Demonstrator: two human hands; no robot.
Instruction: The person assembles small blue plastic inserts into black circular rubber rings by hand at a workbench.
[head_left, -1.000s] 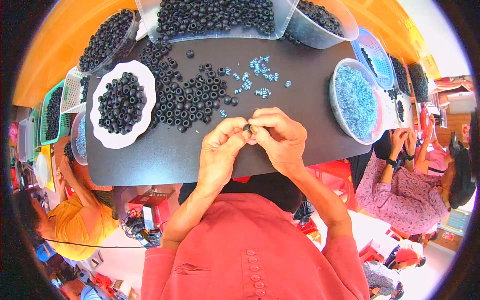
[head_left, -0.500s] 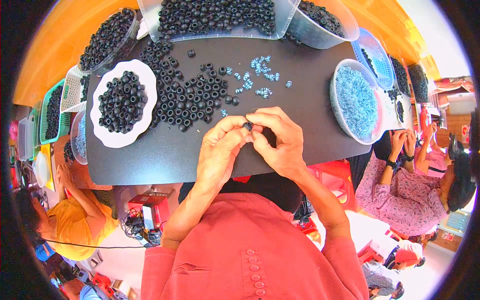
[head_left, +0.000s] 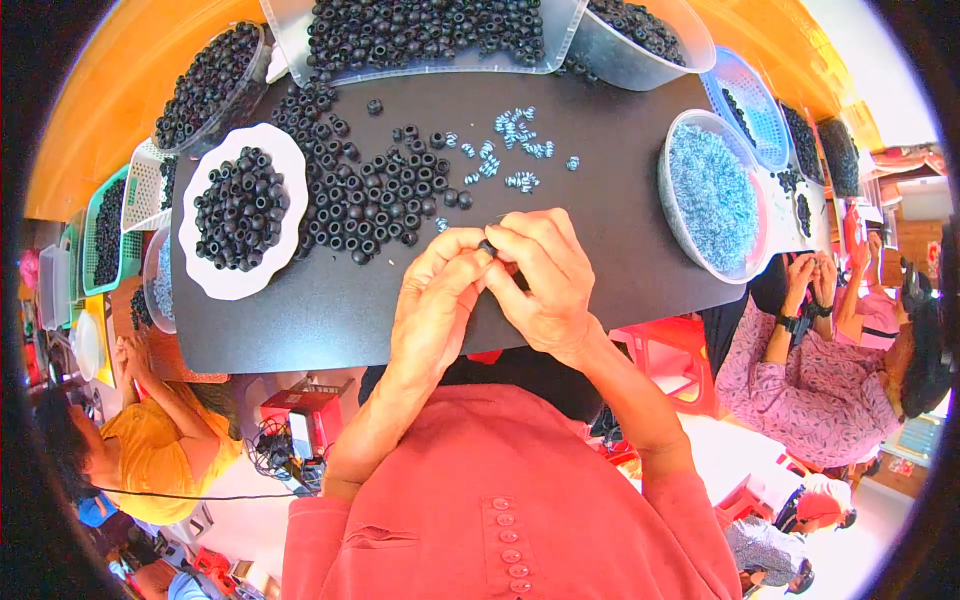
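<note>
Dark bench point(head_left: 300, 325), its near edge bowed, a pale sheen at the left front; my hands meet over its near middle; left hand point(head_left: 435, 300) pinches one black bead point(head_left: 487, 247) between thumb and forefinger, right hand point(head_left: 545, 280) closes its fingertips on the same bead from the other side; bead held up above the surface, partly hidden by fingers; beyond, small blue-and-white striped pieces point(head_left: 515, 130) lie scattered; left of them, a spread of loose black beads point(head_left: 380, 195) runs up to a scalloped white plate point(head_left: 228, 287), itself heaped with more; far edge carries a clear tray point(head_left: 430, 70) of black beads, a round tub point(head_left: 645, 70) just beside it; right end, a bowl point(head_left: 676, 225) of light blue bits, blue basket point(head_left: 768, 150) behind; green basket point(head_left: 131, 255) off to the left; in the room, a person in yellow point(head_left: 165, 455) sits left, a person in patterned pink point(head_left: 785, 400) right, a red stool point(head_left: 675, 365) between that person and me; pale floor point(head_left: 255, 535) below.
</note>
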